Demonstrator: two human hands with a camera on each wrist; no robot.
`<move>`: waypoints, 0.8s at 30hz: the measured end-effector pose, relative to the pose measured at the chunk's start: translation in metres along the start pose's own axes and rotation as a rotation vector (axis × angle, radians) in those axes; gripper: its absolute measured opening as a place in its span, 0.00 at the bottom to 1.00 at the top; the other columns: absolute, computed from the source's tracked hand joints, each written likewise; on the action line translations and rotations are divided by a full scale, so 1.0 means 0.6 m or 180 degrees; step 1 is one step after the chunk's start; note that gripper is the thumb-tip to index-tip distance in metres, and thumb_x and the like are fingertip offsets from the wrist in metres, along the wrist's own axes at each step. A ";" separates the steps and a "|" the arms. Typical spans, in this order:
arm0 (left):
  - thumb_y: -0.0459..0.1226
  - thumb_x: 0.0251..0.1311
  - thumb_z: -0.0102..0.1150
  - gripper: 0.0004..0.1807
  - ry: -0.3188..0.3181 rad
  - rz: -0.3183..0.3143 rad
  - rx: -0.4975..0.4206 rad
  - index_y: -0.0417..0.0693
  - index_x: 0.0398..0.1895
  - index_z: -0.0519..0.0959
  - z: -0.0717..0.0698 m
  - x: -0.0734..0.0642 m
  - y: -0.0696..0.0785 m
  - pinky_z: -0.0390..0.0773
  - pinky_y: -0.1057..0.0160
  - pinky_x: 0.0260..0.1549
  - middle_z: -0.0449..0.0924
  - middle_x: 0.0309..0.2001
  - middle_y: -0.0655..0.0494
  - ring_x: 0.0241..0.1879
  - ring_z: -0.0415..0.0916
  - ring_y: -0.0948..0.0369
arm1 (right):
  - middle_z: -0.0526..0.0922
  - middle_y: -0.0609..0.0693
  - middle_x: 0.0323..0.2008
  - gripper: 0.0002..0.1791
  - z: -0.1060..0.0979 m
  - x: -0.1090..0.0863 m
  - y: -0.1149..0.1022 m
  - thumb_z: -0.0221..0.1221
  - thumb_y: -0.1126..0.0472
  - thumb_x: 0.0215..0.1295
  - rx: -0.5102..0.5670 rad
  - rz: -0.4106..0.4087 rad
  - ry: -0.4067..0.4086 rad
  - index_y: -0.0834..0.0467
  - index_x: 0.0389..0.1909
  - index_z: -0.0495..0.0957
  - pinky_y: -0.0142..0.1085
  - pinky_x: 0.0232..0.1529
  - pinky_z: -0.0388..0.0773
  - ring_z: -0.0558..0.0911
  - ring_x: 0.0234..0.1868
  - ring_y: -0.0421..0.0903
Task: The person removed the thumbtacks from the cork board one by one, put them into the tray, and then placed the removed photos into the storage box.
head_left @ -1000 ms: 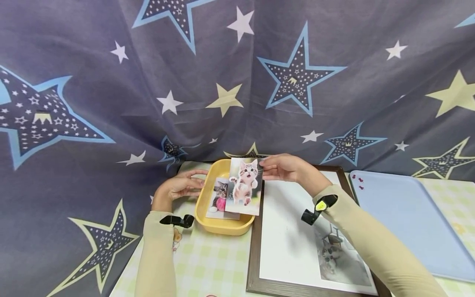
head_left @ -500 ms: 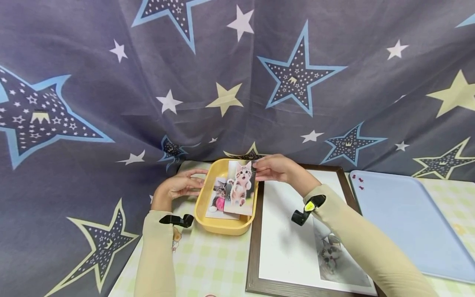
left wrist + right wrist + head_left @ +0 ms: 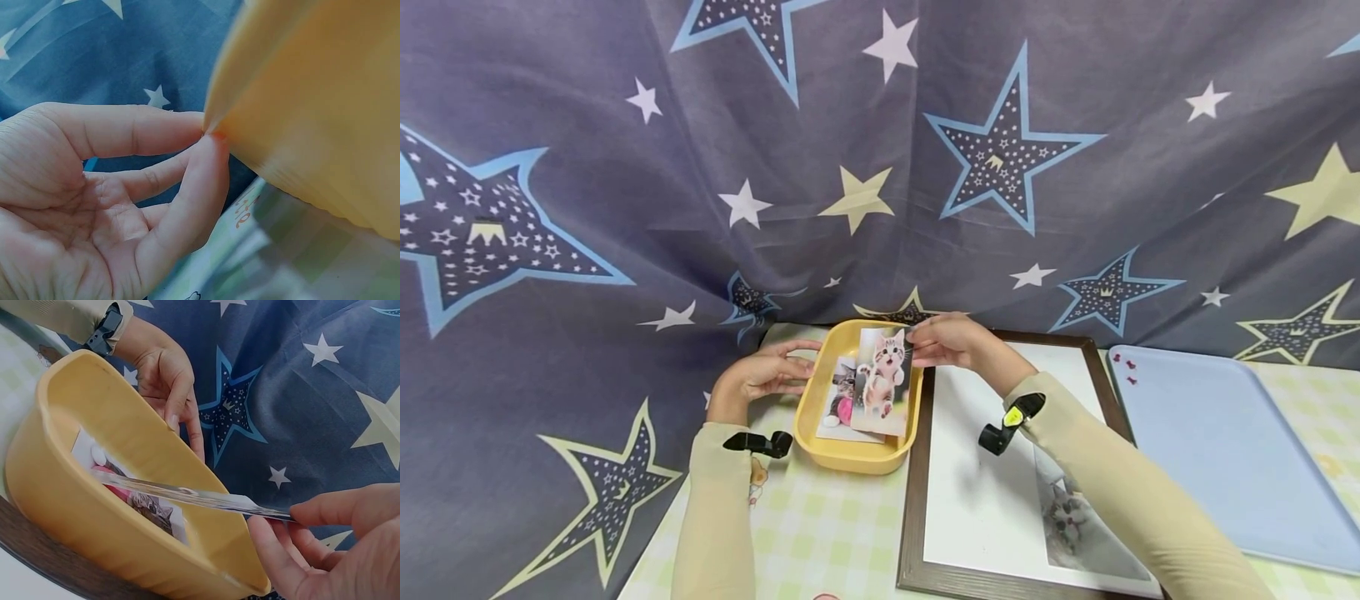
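My left hand (image 3: 763, 375) pinches the rim of a yellow plastic basin (image 3: 852, 464) between thumb and finger, plain in the left wrist view on the basin wall (image 3: 312, 112). With thumb and fingertips my right hand (image 3: 951, 340) holds a photo card of a striped kitten (image 3: 880, 379) by its upper right corner. In the right wrist view the kitten card (image 3: 194, 496) appears nearly edge-on, slanting down into the basin. Beneath it, a second photo card (image 3: 842, 427), of a grey cat with a pink ball, lies on the basin floor, partly covered.
Right of the basin lies a brown-framed white board (image 3: 981, 508) with a cat photo (image 3: 1067, 521) on it, partly under my right forearm. Further right, a pale blue tray (image 3: 1217, 458) holds several dark red pushpins (image 3: 1131, 365). A star-patterned curtain (image 3: 970, 275) hangs close behind.
My right hand has moved left and slightly down with the kitten card, which now sits within the basin's outline instead of overlapping its right rim. The left hand has stayed put.
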State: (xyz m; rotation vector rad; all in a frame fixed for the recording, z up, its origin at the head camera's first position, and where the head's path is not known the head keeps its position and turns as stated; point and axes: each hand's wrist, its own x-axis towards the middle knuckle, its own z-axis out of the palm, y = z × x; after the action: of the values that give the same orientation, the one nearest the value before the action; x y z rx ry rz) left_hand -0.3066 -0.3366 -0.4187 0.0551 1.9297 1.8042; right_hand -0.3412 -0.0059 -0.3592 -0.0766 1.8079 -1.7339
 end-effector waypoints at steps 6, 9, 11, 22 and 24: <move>0.24 0.67 0.55 0.39 0.0009 0.0001 -0.0007 0.38 0.79 0.53 0.000 0.000 0.000 0.87 0.65 0.43 0.85 0.44 0.59 0.41 0.86 0.65 | 0.83 0.51 0.26 0.04 0.003 0.006 0.001 0.55 0.72 0.71 0.0026 -0.0003 0.0053 0.63 0.43 0.72 0.34 0.38 0.88 0.86 0.27 0.43; 0.24 0.67 0.56 0.39 0.0024 -0.0006 -0.0009 0.39 0.79 0.53 0.000 0.000 0.000 0.87 0.65 0.42 0.85 0.43 0.59 0.41 0.86 0.65 | 0.84 0.51 0.25 0.04 0.007 0.008 0.002 0.55 0.72 0.71 0.0021 -0.0003 0.0078 0.63 0.43 0.72 0.33 0.36 0.88 0.86 0.27 0.43; 0.24 0.67 0.56 0.39 0.0031 -0.0015 -0.0019 0.39 0.79 0.53 0.000 0.001 -0.001 0.87 0.65 0.42 0.86 0.43 0.59 0.41 0.86 0.65 | 0.84 0.51 0.25 0.04 0.009 0.009 0.003 0.55 0.72 0.71 -0.0010 -0.0002 0.0096 0.63 0.43 0.72 0.33 0.36 0.88 0.86 0.27 0.43; 0.25 0.67 0.56 0.39 0.0035 0.0018 0.0031 0.39 0.79 0.54 -0.003 0.003 -0.004 0.87 0.65 0.43 0.85 0.45 0.57 0.41 0.85 0.65 | 0.82 0.52 0.25 0.05 0.025 0.013 0.005 0.57 0.72 0.69 -0.0192 -0.0028 0.0269 0.63 0.42 0.72 0.35 0.36 0.88 0.84 0.24 0.42; 0.25 0.67 0.56 0.39 0.0039 0.0020 0.0042 0.39 0.79 0.54 -0.003 0.004 -0.005 0.87 0.64 0.43 0.85 0.45 0.57 0.42 0.85 0.65 | 0.82 0.52 0.25 0.06 0.026 0.014 0.005 0.57 0.73 0.68 -0.0208 -0.0030 0.0292 0.64 0.43 0.72 0.36 0.36 0.88 0.84 0.24 0.43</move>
State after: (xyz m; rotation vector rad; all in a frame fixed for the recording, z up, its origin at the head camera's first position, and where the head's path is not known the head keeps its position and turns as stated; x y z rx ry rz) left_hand -0.3084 -0.3378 -0.4220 0.0547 1.9521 1.8002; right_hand -0.3394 -0.0232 -0.3641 -0.0329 1.9334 -1.7100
